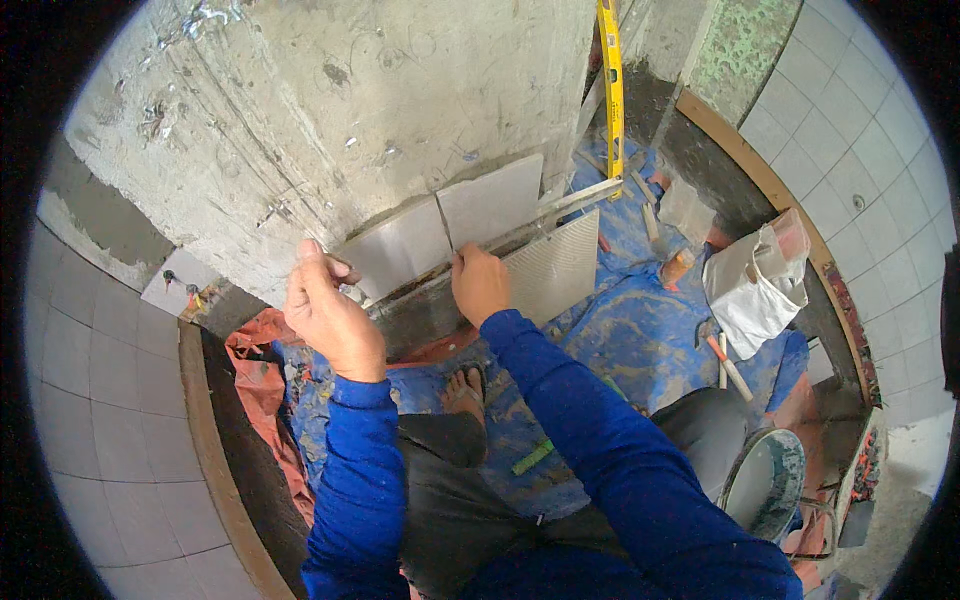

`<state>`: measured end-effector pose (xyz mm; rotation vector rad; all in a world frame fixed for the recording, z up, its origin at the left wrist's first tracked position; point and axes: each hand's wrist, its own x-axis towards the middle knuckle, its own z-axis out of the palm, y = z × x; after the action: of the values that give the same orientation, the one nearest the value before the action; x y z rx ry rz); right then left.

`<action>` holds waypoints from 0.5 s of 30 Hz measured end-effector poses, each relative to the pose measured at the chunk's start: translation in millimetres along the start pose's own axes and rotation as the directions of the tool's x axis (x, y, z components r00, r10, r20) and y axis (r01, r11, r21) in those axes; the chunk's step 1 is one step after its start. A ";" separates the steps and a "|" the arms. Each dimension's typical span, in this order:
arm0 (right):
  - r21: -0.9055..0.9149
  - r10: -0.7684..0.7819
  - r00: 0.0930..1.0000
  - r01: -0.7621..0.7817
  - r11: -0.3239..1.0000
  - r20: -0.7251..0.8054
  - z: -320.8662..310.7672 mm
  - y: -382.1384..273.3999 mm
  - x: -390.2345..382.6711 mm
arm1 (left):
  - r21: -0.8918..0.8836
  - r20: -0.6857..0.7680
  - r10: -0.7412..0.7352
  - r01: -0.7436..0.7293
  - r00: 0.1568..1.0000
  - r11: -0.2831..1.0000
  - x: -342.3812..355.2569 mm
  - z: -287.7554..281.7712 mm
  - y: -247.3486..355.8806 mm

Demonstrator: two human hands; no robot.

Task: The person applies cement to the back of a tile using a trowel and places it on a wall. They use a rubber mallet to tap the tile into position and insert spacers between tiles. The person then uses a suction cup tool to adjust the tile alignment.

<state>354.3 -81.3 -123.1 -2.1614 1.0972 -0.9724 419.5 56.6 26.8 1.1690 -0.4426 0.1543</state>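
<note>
Two light grey tiles are set side by side low on the bare concrete wall, a left tile [398,250] and a right tile [492,203], with a dark narrow joint between them. My right hand [482,288] is closed at the lower end of that joint; whatever its fingers pinch is hidden. My left hand [335,315] is raised just left of the left tile, fingers curled in against the thumb. Something small and dark shows at its fingertips, too unclear to name. Below the tiles runs a long straight metal bar [578,200]. A ribbed-backed tile [556,268] leans beneath it, right of my right hand.
A yellow spirit level [612,95] stands upright at the wall's right end. Blue sheeting [625,335] covers the floor. On the right are a white bag [755,290], a hammer [728,362] and a bucket [768,485]. Orange sheeting [262,385] lies left, beside a wooden edge [205,430].
</note>
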 end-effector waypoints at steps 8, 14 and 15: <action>-0.050 -0.042 0.999 0.043 0.998 0.027 -0.8 -7.4 4.6 | -0.028 -0.010 0.021 -0.021 1.000 0.999 -1.6 6.0 -3.7; -0.071 -0.130 0.991 0.127 0.989 -0.038 -8.0 -15.8 9.9 | -0.051 -0.010 -0.002 0.002 1.000 0.999 -0.2 5.0 -2.9; -0.074 -0.119 0.993 0.117 0.990 -0.025 -8.8 -16.8 10.2 | -0.062 -0.015 -0.008 0.007 1.000 0.998 -0.1 5.2 -1.8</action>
<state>359.3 -81.9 -102.2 -2.3002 1.0423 -1.0339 418.7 51.2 26.8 1.1074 -0.4266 0.1419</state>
